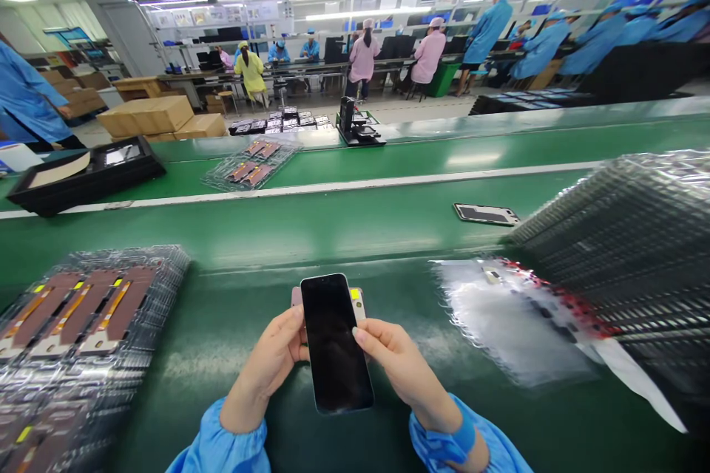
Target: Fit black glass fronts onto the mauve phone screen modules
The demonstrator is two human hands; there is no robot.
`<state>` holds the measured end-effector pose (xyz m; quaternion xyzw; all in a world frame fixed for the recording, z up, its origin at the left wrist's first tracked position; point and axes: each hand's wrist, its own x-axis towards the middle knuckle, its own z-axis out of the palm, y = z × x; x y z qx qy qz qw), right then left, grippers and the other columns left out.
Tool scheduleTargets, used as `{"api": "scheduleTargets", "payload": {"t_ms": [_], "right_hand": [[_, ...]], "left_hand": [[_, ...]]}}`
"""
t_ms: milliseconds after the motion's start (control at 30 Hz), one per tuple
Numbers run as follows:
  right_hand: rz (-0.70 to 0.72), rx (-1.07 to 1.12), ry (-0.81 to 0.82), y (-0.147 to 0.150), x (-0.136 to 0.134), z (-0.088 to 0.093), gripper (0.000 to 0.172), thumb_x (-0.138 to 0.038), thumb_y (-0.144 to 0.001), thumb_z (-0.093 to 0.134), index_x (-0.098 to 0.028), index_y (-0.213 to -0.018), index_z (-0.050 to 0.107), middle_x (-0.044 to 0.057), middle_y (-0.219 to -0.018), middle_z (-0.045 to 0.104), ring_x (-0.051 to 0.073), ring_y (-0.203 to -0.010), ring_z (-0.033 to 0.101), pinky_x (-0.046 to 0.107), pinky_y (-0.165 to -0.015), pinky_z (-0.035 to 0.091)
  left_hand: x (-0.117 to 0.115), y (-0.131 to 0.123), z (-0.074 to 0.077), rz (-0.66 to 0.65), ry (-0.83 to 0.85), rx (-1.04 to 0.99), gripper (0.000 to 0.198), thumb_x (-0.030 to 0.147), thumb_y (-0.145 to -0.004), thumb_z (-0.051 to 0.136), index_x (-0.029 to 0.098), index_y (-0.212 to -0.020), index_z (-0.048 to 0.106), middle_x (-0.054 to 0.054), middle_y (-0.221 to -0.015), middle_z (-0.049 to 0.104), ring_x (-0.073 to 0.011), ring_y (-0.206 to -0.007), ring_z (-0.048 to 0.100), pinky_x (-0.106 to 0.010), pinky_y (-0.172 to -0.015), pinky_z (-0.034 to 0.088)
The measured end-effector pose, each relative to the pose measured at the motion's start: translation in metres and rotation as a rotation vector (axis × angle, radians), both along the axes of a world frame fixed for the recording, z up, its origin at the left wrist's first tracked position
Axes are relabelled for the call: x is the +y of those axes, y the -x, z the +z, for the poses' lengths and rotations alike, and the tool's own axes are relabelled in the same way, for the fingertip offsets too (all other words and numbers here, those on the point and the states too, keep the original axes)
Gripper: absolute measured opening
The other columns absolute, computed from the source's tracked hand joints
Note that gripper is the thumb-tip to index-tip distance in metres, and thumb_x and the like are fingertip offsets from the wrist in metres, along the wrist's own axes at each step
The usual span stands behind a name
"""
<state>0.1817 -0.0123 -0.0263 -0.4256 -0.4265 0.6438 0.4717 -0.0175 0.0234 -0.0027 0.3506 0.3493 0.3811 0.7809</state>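
Centrally, between two bare hands in blue sleeves, a phone (337, 344) with a dark screen faces the camera above a green workbench (216, 384), its top end tipped slightly left. The left hand (274, 355) grips one long edge, thumb and fingers pinching near the upper half, while the right hand (393, 355) grasps the opposite edge, its thumb against the rim. A flat part (360, 306) with a yellow sticker peeks out behind the phone's upper end, mostly hidden; whether it touches the phone cannot be told. A blue band (460, 437) circles the right wrist.

At left, brown pieces (119, 310) with orange strips lie in a stack of clear trays (166, 259). At right, a clear plastic sheet (499, 332), blurred, lies beside a tall stack of trays (615, 236). Beyond the bench, an open phone shell (487, 214) lies on a green belt (333, 225), near the tall stack's far corner. Farther off stand a clear tray (282, 162) of brown pieces, a black box (89, 188) and a small black stand (349, 122). Across the room, workers in yellow (251, 74), pink (364, 55) and blue (488, 26) line long tables.
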Motion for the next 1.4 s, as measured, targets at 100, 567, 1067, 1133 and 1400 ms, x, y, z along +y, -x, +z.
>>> {"api": "scheduleTargets", "payload": {"t_ms": [100,567,1067,1133,1400], "right_hand": [[-0.067,0.009,0.006,0.0,0.001,-0.002,0.042,-0.057,-0.084,0.065,-0.015,-0.079,0.068,-0.002,-0.066,0.059,0.012,-0.063,0.053,0.025,-0.063,0.046],[0.192,0.017,0.074,-0.013,0.002,-0.003,0.047,-0.051,-0.082,0.071,-0.018,-0.117,0.071,0.008,-0.092,0.077,0.019,-0.077,0.073,0.027,-0.066,0.054],[-0.075,0.021,-0.05,-0.005,0.002,-0.009,0.043,-0.052,-0.084,0.069,-0.016,-0.109,0.07,0.008,-0.083,0.078,0.021,-0.072,0.075,0.033,-0.072,0.057],[-0.109,0.033,-0.049,-0.004,0.003,-0.011,0.043,-0.052,-0.083,0.07,-0.017,-0.107,0.071,0.008,-0.086,0.078,0.022,-0.072,0.075,0.034,-0.072,0.057],[-0.097,0.132,0.019,-0.003,0.003,-0.011,0.047,-0.057,-0.086,0.065,-0.019,-0.112,0.072,0.01,-0.097,0.079,0.024,-0.083,0.076,0.031,-0.07,0.055]], "left_hand": [[0.0,0.0,0.001,-0.066,-0.031,0.068,0.034,0.035,-0.084,0.071,0.016,-0.112,0.073,-0.007,-0.084,0.075,-0.015,-0.069,0.07,-0.023,-0.057,0.06],[0.005,0.001,-0.002,0.122,-0.045,0.084,0.036,0.037,-0.081,0.073,0.015,-0.11,0.074,-0.001,-0.069,0.067,-0.0076,-0.056,0.058,-0.014,-0.047,0.049],[0.002,-0.003,-0.004,-0.074,-0.298,0.466,0.029,0.042,-0.068,0.079,0.014,-0.073,0.071,-0.001,-0.066,0.063,-0.012,-0.058,0.05,-0.024,-0.057,0.041],[0.002,-0.004,-0.004,-0.069,-0.311,0.53,0.027,0.037,-0.072,0.075,0.015,-0.061,0.064,0.002,-0.058,0.059,-0.0108,-0.055,0.047,-0.023,-0.055,0.036],[0.001,-0.005,-0.008,-0.06,-0.362,0.613,0.034,0.041,-0.078,0.065,0.018,-0.056,0.054,0.003,-0.056,0.052,-0.0122,-0.056,0.046,-0.025,-0.058,0.033]]}}
